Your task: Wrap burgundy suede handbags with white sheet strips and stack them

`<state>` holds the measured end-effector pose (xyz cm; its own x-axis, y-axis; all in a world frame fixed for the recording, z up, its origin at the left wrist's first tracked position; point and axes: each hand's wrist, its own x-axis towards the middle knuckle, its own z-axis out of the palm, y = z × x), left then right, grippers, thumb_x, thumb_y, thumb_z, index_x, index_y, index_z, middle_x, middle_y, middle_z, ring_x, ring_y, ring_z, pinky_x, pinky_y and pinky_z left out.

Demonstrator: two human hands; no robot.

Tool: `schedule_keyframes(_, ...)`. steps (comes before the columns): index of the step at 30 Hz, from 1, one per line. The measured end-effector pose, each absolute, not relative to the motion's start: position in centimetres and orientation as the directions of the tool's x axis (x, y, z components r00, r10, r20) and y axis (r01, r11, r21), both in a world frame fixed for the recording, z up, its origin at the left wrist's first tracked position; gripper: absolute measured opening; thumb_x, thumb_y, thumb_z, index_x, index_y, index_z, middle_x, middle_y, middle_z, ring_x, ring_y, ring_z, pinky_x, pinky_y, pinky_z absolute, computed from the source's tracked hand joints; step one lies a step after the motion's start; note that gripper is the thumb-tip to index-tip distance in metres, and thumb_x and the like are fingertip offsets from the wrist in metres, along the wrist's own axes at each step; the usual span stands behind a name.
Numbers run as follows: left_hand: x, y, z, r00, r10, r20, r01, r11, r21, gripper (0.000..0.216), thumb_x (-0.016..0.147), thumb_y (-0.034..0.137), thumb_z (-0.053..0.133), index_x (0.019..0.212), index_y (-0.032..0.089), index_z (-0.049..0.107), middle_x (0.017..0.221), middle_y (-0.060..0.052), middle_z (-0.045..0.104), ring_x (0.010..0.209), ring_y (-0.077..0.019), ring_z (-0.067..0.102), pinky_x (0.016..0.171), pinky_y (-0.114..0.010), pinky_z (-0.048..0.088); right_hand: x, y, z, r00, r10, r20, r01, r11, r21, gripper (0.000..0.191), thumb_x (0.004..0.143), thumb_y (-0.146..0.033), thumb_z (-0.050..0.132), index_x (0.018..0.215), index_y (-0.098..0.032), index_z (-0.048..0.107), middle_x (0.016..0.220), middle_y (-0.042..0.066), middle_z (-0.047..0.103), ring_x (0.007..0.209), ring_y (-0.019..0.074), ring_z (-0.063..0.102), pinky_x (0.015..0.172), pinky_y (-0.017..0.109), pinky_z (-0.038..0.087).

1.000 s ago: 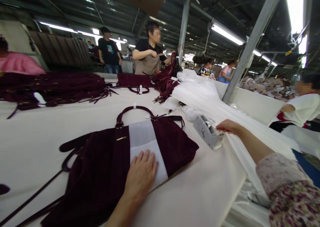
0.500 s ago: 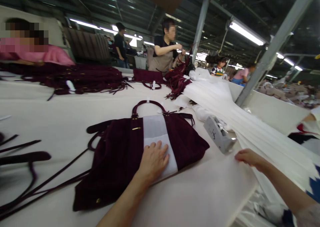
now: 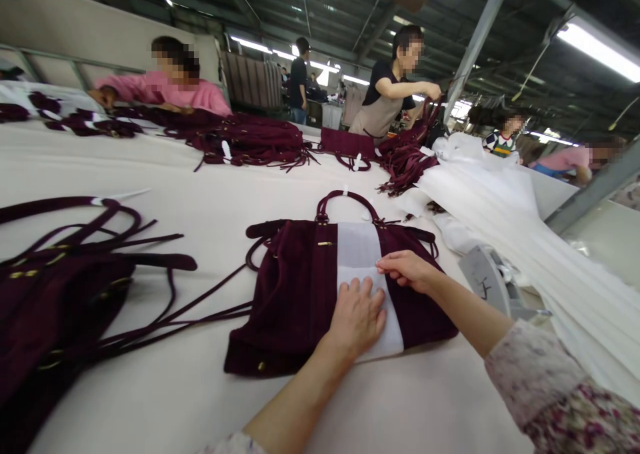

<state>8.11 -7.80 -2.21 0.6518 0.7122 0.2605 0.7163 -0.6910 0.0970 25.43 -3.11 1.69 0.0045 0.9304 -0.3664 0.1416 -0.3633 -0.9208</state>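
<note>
Centrally, burgundy handbag [image 3: 295, 287] lies on white table [image 3: 200, 401], directly under the fingers, handle pointing away from them. White band [image 3: 359, 241] runs across its middle. Left hand [image 3: 356, 317]: fingers slightly spread, laid on band, gripping nothing. Right hand [image 3: 407, 271]: thumb and forefinger pinched together at band's right edge, just beyond left fingertips; cannot tell whether anything is between them. Right wrist and forearm hide part of bag's right side. Tape dispenser [image 3: 480, 277] near, right of right fingers. White sheeting [image 3: 500, 194] farther that way. Left of fingers, well apart: second bag [image 3: 45, 307], dark straps [image 3: 125, 339] trailing between both bags. Far beyond fingertips: heaped burgundy bags [image 3: 250, 137], person in pink [image 3: 210, 94] behind them.
</note>
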Motion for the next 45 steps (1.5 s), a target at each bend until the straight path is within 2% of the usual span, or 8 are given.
schedule_keyframes(8, 8.1, -7.6, -2.3, 0.669, 0.702, 0.245, 0.698, -0.706, 0.115, 0.029, 0.089, 0.039, 0.043, 0.109, 0.022, 0.056, 0.146, -0.008, 0.034, 0.107, -0.0304, 0.044, 0.087, -0.048, 0.034, 26.1, -0.3, -1.4, 0.088, 0.948, -0.304, 0.282, -0.317, -0.905, 0.017, 0.072, -0.03, 0.067, 0.071, -0.014, 0.064, 0.071, 0.003, 0.064, 0.045, 0.0042, 0.034, 0.035, 0.017, 0.015)
schedule_keyframes(18, 8.4, -7.1, -2.1, 0.714, 0.668, 0.209, 0.659, -0.742, 0.12, 0.031, 0.089, 0.037, 0.041, 0.11, 0.02, 0.055, 0.134, -0.007, 0.049, 0.11, -0.0304, 0.044, 0.091, -0.049, 0.035, 26.2, -0.1, -2.4, 0.028, 0.993, -0.111, 0.395, -0.112, -0.912, 0.019, 0.074, -0.034, 0.063, 0.075, -0.015, 0.065, 0.066, 0.001, 0.064, 0.048, 0.0068, 0.039, 0.043, 0.019, 0.025)
schedule_keyframes(25, 8.4, -7.2, -2.1, 0.708, 0.674, 0.211, 0.663, -0.737, 0.129, 0.032, 0.089, 0.037, 0.04, 0.11, 0.019, 0.055, 0.13, -0.007, 0.052, 0.109, -0.0303, 0.044, 0.091, -0.049, 0.036, 27.0, 0.7, -3.1, 0.067, 0.992, 0.104, 0.407, 0.068, -0.911, 0.012, 0.069, -0.032, 0.069, 0.072, -0.02, 0.068, 0.073, 0.0, 0.062, 0.072, 0.014, 0.051, 0.065, 0.023, 0.039)
schedule_keyframes(28, 8.4, -7.2, -2.1, 0.711, 0.674, 0.2, 0.662, -0.738, 0.132, 0.032, 0.089, 0.037, 0.04, 0.111, 0.019, 0.055, 0.131, -0.008, 0.05, 0.108, -0.0298, 0.044, 0.091, -0.049, 0.036, 27.4, 0.8, -3.2, 0.074, 0.994, 0.075, 0.346, 0.045, -0.937, 0.018, 0.069, -0.035, 0.07, 0.076, -0.019, 0.066, 0.072, -0.001, 0.06, 0.064, 0.0117, 0.048, 0.055, 0.021, 0.036)
schedule_keyframes(31, 8.4, -7.3, -2.1, 0.713, 0.673, 0.195, 0.66, -0.739, 0.136, 0.032, 0.09, 0.037, 0.039, 0.112, 0.02, 0.054, 0.132, -0.008, 0.048, 0.108, -0.0293, 0.043, 0.091, -0.049, 0.035, 27.7, 0.2, -2.1, 0.05, 0.999, -0.008, 0.254, -0.021, -0.967, 0.027, 0.075, -0.044, 0.065, 0.086, -0.019, 0.063, 0.074, -0.001, 0.058, 0.049, 0.0064, 0.035, 0.041, 0.019, 0.022)
schedule_keyframes(36, 8.3, -7.5, -2.0, 0.689, 0.696, 0.201, 0.682, -0.717, 0.145, 0.028, 0.089, 0.037, 0.042, 0.107, 0.021, 0.055, 0.126, -0.01, 0.049, 0.109, -0.029, 0.043, 0.092, -0.048, 0.034, 27.7, -0.9, 0.0, -0.1, 0.957, -0.273, -0.001, -0.274, -0.962, 0.032, 0.07, -0.04, 0.074, 0.087, -0.018, 0.06, 0.078, 0.0, 0.058, 0.044, 0.0019, 0.024, 0.037, 0.016, 0.012)
schedule_keyframes(40, 8.3, -7.6, -1.8, 0.672, 0.712, 0.203, 0.7, -0.7, 0.139, 0.027, 0.087, 0.037, 0.045, 0.106, 0.021, 0.056, 0.125, -0.012, 0.049, 0.107, -0.0296, 0.044, 0.09, -0.048, 0.036, 27.2, -1.1, -0.9, -0.025, 0.95, -0.311, 0.068, -0.309, -0.949, 0.029, 0.068, -0.038, 0.073, 0.08, -0.015, 0.059, 0.075, 0.001, 0.06, 0.043, 0.0017, 0.024, 0.036, 0.016, 0.012)
schedule_keyframes(45, 8.4, -7.5, -1.5, 0.687, 0.704, 0.179, 0.693, -0.709, 0.128, 0.028, 0.088, 0.036, 0.043, 0.108, 0.021, 0.057, 0.145, -0.008, 0.037, 0.113, -0.0309, 0.042, 0.092, -0.05, 0.034, 26.7, -0.7, -2.9, 0.062, 0.975, -0.214, 0.195, -0.222, -0.955, 0.026, 0.068, -0.037, 0.071, 0.078, -0.015, 0.062, 0.066, -0.001, 0.057, 0.043, 0.0036, 0.031, 0.036, 0.018, 0.016)
